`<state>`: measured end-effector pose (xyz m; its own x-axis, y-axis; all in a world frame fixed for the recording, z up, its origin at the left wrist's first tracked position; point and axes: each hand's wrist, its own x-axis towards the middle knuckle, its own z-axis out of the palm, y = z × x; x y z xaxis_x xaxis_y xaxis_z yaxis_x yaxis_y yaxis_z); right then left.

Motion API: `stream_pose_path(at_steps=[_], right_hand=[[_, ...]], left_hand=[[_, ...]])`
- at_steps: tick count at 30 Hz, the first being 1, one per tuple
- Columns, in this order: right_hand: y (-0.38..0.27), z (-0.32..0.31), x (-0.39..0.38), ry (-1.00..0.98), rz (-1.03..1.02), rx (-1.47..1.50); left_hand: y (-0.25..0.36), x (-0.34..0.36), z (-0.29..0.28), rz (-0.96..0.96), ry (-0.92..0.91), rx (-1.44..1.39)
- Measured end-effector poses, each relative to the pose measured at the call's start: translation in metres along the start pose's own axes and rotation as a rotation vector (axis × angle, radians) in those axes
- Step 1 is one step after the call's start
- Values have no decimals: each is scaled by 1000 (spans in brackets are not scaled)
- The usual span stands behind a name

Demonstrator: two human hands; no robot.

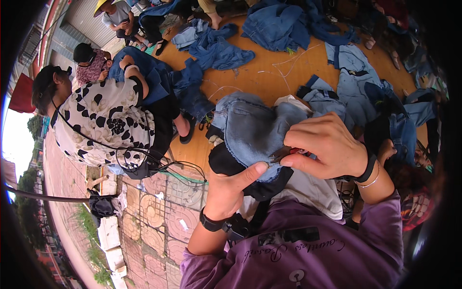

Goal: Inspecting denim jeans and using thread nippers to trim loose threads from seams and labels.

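Observation:
Across my lap lies a blue denim garment (250, 127) with a frayed, stitched edge curving toward me. At its near edge my left hand (226, 190) is closed, thumb pressed on top of the cloth and the other fingers hidden beneath. My right hand (327, 147) is closed in a pinch just right of that thumb, over the same edge. Between its fingers shows a small red thing (299, 151), mostly covered, so its kind is unclear. Black cloth (224, 159) and white cloth (315, 192) lie under the denim.
Denim piles (276, 26) and light blue jeans (356, 72) lie on a brown board (240, 79) with loose white threads. At left a person in a patterned shirt (108, 118) sits close by, holding denim. Black cables (159, 166) run above the paving (159, 231).

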<state>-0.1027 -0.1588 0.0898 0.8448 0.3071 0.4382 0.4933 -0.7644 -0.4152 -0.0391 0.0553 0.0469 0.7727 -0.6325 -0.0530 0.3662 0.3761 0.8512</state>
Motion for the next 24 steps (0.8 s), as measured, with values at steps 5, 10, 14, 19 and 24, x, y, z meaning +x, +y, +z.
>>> stream_pose_path(at_steps=[5,10,14,19,24], right_hand=[[-4,-4,2,-42,-1,-51],[-11,1,1,-17,-16,-59],[-21,10,-3,49,-27,-49],[-27,17,-10,98,18,-45],[-22,16,-21,162,139,30]], left_hand=[[3,0,2,13,-12,27],[4,-7,-1,13,-3,27],[5,-17,-5,15,-6,18],[3,-27,-10,14,-18,-7],[0,-34,-11,-17,19,-82]])
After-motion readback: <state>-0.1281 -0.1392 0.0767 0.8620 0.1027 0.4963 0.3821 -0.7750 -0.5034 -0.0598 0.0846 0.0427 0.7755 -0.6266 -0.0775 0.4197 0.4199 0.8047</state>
